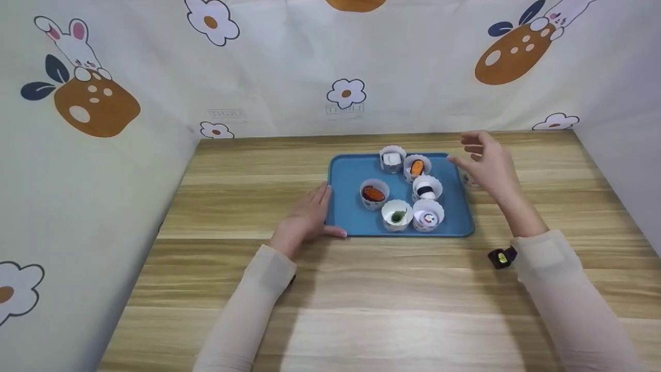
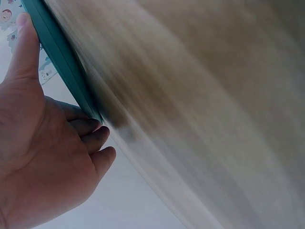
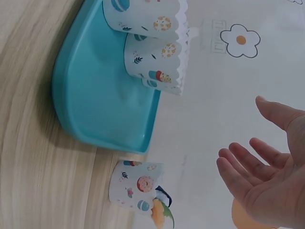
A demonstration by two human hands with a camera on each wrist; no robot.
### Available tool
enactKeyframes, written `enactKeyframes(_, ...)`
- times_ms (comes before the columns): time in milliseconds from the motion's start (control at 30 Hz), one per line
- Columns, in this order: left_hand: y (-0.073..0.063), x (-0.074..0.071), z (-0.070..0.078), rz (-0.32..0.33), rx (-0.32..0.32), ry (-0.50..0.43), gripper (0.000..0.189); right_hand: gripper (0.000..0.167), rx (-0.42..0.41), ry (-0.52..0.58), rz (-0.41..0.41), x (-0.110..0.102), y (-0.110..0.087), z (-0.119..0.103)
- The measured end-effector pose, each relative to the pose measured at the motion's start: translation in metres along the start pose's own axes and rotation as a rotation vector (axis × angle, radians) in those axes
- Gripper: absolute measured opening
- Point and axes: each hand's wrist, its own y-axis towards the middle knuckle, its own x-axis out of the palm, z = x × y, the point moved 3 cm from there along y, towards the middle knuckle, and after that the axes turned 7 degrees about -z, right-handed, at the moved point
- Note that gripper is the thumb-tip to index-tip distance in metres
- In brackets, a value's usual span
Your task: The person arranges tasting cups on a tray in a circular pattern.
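My left hand (image 1: pixel 304 214) lies against the left side of a blue tray (image 1: pixel 346 175), fingers mostly straight along the rim and thumb at the front edge. In the left wrist view the fingertips touch the tray's rim (image 2: pixel 64 67). Several patterned paper cups stand on the tray, among them a cup (image 1: pixel 374 200) with a red-orange sushi-like piece. My right hand (image 1: pixel 488 165) is raised beyond the tray's right edge, fingers loosely bent around nothing. Below it, a paper cup (image 3: pixel 133 186) stands off the tray, with an orange, green-edged piece showing at its mouth.
On the tray are a cup (image 1: pixel 391 161) with a white piece, one with orange, one with a black-banded white piece, one with green and one with a round pinkish piece. A dark wrist device (image 1: pixel 501 258) sits beside the right sleeve. Printed sheets (image 1: pixel 279 77) border the wooden table (image 1: pixel 248 196).
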Motion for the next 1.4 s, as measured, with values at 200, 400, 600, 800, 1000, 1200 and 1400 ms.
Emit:
enactKeyframes(200, 0.001, 0.0, 0.0, -0.005, 0.027, -0.032, 0.123, 0.069, -0.011, 0.022, 0.064, -0.009, 0.0, 0.007)
enactKeyframes(400, 0.002, 0.001, -0.002, -0.006, 0.019, -0.039, 0.124, 0.07, -0.007, 0.031, 0.109, -0.018, 0.0, 0.015)
enactKeyframes(600, 0.0, 0.0, -0.001, -0.001, 0.018, -0.069, 0.122, 0.072, 0.027, 0.057, 0.144, -0.024, 0.004, 0.025)
enactKeyframes(800, -0.001, 0.0, 0.0, -0.005, 0.013, -0.095, 0.123, 0.075, 0.054, 0.094, 0.193, -0.026, 0.005, 0.039)
enactKeyframes(1000, 0.0, 0.0, 0.0, -0.006, 0.021, -0.085, 0.123, 0.081, 0.072, 0.114, 0.206, -0.025, 0.008, 0.052)
enactKeyframes(1200, 0.001, 0.001, -0.001, -0.007, 0.028, -0.02, 0.122, 0.084, 0.082, 0.116, 0.177, -0.021, 0.01, 0.063)
enactKeyframes(1400, 0.002, 0.001, -0.001, -0.008, 0.02, -0.006, 0.122, 0.093, 0.119, 0.109, 0.116, -0.016, 0.01, 0.075)
